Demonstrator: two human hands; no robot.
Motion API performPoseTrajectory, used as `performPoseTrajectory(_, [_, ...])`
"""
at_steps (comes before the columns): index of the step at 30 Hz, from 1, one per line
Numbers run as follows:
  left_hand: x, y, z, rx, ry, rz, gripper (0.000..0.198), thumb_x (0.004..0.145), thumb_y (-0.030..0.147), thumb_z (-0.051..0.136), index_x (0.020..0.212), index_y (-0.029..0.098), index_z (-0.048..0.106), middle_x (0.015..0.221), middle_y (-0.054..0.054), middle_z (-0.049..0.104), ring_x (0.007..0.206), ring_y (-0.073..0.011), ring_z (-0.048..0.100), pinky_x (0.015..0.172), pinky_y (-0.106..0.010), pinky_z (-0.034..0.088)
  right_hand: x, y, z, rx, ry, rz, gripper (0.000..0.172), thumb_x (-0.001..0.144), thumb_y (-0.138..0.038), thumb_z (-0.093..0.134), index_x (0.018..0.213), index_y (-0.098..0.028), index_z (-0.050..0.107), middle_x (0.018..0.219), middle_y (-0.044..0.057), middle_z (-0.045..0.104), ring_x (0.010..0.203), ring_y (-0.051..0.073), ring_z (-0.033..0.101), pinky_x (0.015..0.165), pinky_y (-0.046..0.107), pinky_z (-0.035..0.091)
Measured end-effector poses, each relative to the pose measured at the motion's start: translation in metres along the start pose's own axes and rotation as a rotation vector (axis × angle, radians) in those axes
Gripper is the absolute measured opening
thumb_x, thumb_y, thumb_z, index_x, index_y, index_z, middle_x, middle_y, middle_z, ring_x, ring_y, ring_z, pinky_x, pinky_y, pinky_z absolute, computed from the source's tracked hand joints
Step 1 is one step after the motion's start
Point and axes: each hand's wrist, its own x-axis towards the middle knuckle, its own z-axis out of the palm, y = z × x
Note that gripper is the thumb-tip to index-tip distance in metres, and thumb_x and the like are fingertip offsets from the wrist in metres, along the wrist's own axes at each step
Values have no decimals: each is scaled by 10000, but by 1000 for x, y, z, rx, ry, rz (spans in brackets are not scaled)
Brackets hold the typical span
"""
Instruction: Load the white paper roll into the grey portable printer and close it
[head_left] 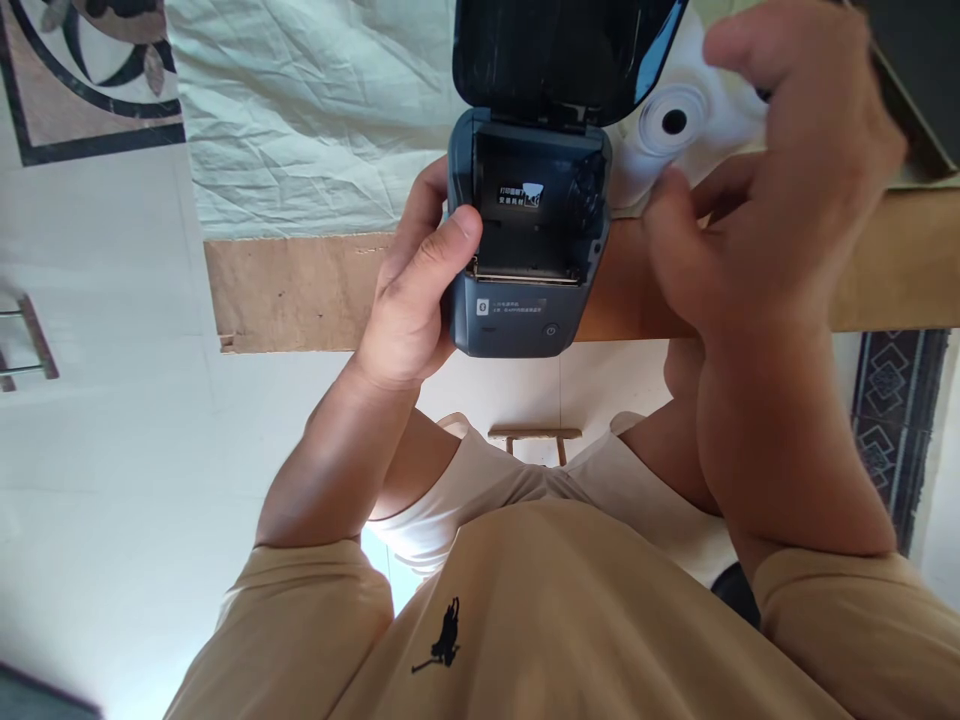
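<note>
A small dark-blue printer point(517, 315) stands at the table's near edge, its lid point(555, 50) swung up and open and its paper bay empty. My left hand point(409, 310) is closed round the printer's left side, thumb on the front corner. My right hand point(780, 200) hovers just right of the printer, slightly blurred, with fingers curved and apart and nothing in them. A white paper roll point(673, 122) lies on the table right behind it, between thumb and fingers. The thumb is close to the roll's lower edge; I cannot tell whether it touches.
A crumpled white cloth point(300, 110) covers the tabletop, with brown cardboard point(292, 290) beneath its near edge. The wooden table edge point(900, 270) runs to the right. A dark object point(919, 70) sits at the top right corner. Pale floor tiles and a small stool point(534, 436) lie below.
</note>
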Motion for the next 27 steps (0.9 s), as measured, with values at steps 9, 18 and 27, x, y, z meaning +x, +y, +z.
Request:
performPoseTrajectory(9, [4,-1,-9,24,-59,-24,389,852,642,588,1081,328,617,1037,-68,682,1151,-346,619,778,-429,480,2,1,17,-93,124,-212,453,710,-109,666,1162,-132,667,1054,132,707,941,234,656,821,366,521])
performPoseTrajectory(18, [-4,3,9,75,119,-92,486,891,683,520,1276,392,574,1195,-35,690,1403,-319,493,1031,-507,487,-1,-11,-5,-54,92,-246,234,689,-127,650,915,-167,695,835,36,694,780,175,646,675,299,466])
performPoseTrajectory(27, [0,1,5,85,86,-24,472,847,686,552,1162,341,618,1226,-37,697,1409,-395,479,1032,-506,463,0,-13,6,37,-23,-48,350,696,-206,640,1033,-285,590,890,-17,700,636,143,561,626,313,445])
